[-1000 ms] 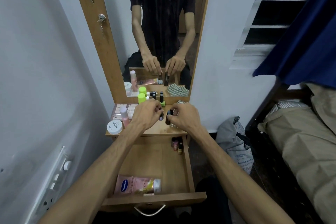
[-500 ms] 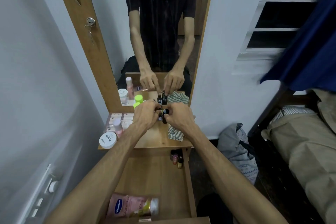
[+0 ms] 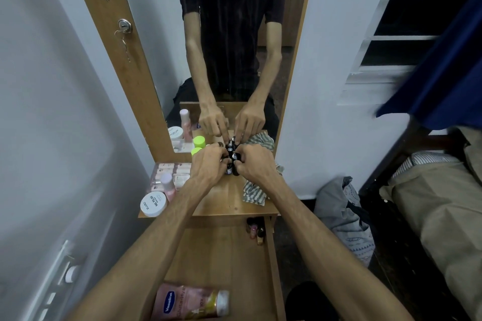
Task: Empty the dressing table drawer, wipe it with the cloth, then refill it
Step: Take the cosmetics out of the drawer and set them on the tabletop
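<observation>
Two hands met over the back of the counter (image 3: 234, 206), close to the mirror (image 3: 234, 34). The left hand (image 3: 208, 167) had its fingers curled around a small dark bottle (image 3: 229, 170), and the right hand (image 3: 254, 164) pinched another small dark bottle (image 3: 236, 156) just beside it; more dark bottles of the same kind stood touching them at the mirror's foot, partly hidden by the fingers. The striped cloth (image 3: 254, 191) lay crumpled on the right part of the counter, under and behind the right wrist, with one corner hanging near the front edge. On the left part of the counter stood a white round jar (image 3: 153, 203), a pink bottle (image 3: 168, 185) just behind it, a flat pack of small pink and white boxes (image 3: 169, 172) and a bottle with a lime green cap (image 3: 196, 150) at the mirror. The drawer (image 3: 221, 255) was pulled out below the counter. It was not yet empty: a pink lotion tube (image 3: 190, 301) lay on its side near the front, and some small nail polish bottles (image 3: 255, 228) stood in the far right corner, half in shadow. To the right of the dressing table, a grey bag (image 3: 341, 214) sat on the floor, and a bed (image 3: 438, 203) stood beyond it under a blue curtain (image 3: 448, 65).
</observation>
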The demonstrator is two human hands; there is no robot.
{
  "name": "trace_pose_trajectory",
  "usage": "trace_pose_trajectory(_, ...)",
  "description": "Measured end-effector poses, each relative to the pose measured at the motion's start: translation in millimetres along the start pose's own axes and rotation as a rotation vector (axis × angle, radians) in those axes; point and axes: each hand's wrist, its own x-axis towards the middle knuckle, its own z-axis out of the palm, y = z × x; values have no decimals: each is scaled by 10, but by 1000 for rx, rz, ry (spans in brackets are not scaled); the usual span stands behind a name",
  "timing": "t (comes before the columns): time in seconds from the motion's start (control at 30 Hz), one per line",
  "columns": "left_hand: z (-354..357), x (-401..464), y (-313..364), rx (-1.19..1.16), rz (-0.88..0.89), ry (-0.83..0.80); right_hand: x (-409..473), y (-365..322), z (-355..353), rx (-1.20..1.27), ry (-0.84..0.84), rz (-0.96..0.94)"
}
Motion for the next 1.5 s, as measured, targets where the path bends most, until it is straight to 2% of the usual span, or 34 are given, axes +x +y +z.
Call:
trace_pose_trajectory(0.53,73,-64,33,0,-28,-4,-85,17,-57,12,-44,49)
trace_pose_trajectory(0.97,18,-592,258,-182,63,165,-562,108,-156,75,58,53)
trace_pose_trajectory(1.13,118,-984,375,-227,108,94,-895,161,-131,116,45,59)
trace_pose_trajectory(1.5,498,-1532,578,-244,59,-143,-1520,336,56,72,-79,139)
